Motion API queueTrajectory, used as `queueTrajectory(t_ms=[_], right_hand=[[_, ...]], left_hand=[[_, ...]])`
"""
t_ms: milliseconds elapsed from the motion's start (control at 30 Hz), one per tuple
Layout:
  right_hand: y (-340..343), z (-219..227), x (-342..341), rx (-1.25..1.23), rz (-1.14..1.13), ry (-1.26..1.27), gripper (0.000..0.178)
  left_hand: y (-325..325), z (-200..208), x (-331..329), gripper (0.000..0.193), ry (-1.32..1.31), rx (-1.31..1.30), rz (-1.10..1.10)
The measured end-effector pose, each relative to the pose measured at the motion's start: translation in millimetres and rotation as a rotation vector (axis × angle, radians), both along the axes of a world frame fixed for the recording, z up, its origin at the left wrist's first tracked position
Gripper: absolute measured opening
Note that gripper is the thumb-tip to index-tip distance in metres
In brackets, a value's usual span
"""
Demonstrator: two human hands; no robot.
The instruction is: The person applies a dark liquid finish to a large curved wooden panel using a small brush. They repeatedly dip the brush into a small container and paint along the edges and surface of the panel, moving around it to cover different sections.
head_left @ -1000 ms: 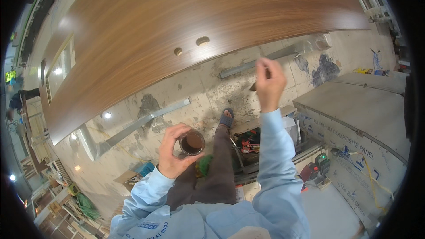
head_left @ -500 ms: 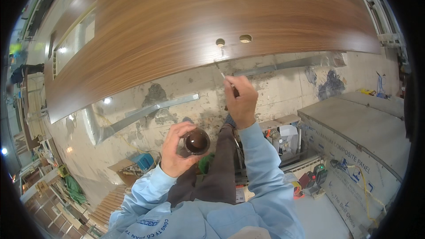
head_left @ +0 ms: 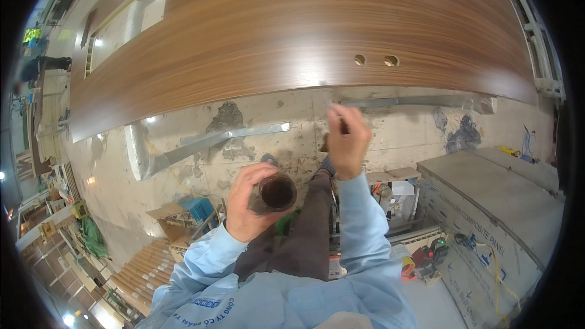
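Note:
My left hand (head_left: 245,207) is wrapped round a small round jar (head_left: 278,192) with dark brown contents, its mouth facing up. In my right hand (head_left: 350,146) a slim brush (head_left: 344,127) is pinched; its dark handle shows between the fingers, and its tip is blurred near the panel's lower edge. Whether the tip touches the panel, I cannot tell. The large wood-grain panel (head_left: 262,30) spans the upper part of the view. Two round holes (head_left: 360,60) are cut near its edge, to the right of my right hand. A rectangular cutout (head_left: 131,21) lies at its left.
Silvery strips (head_left: 225,138) lie on the stained floor (head_left: 298,106) below the panel. To the right stands a grey film-wrapped box (head_left: 493,176). Tools (head_left: 426,256) sit beside my right arm. A cardboard box (head_left: 167,216) with a blue item is at the left.
The view has shifted, so the panel's holes appear farther right. Against the panel, my right hand with the brush has moved left along its edge. My left hand still holds the jar.

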State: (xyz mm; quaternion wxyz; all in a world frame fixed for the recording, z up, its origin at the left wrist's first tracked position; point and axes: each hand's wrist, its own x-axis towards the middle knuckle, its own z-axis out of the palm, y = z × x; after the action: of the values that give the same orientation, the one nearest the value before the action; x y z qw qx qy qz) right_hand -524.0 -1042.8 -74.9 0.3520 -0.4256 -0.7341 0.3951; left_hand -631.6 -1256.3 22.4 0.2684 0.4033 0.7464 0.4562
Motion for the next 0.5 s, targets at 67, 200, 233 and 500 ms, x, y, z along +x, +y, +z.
queueTrajectory(t_ms=[67,200,233,500], right_hand=[[1.5,2.6,2.2,0.003,-0.076,0.024,0.01],[-15.9,2.7,-20.0,0.013,0.037,0.061,0.009],[-26.5,1.4,-33.4,0.044,0.126,0.057,0.009],[-30.5,3.4,-40.1,-0.021,0.01,0.074,0.011]], left_hand=[[-5.7,0.2,-3.9,0.076,-0.012,0.002,0.015],[-16.3,-1.4,-10.0,0.076,0.004,0.006,0.022],[-18.1,-1.6,-10.9,0.076,0.0,0.008,0.026],[-38.6,-0.6,-27.3,0.084,0.069,0.016,-0.017]])
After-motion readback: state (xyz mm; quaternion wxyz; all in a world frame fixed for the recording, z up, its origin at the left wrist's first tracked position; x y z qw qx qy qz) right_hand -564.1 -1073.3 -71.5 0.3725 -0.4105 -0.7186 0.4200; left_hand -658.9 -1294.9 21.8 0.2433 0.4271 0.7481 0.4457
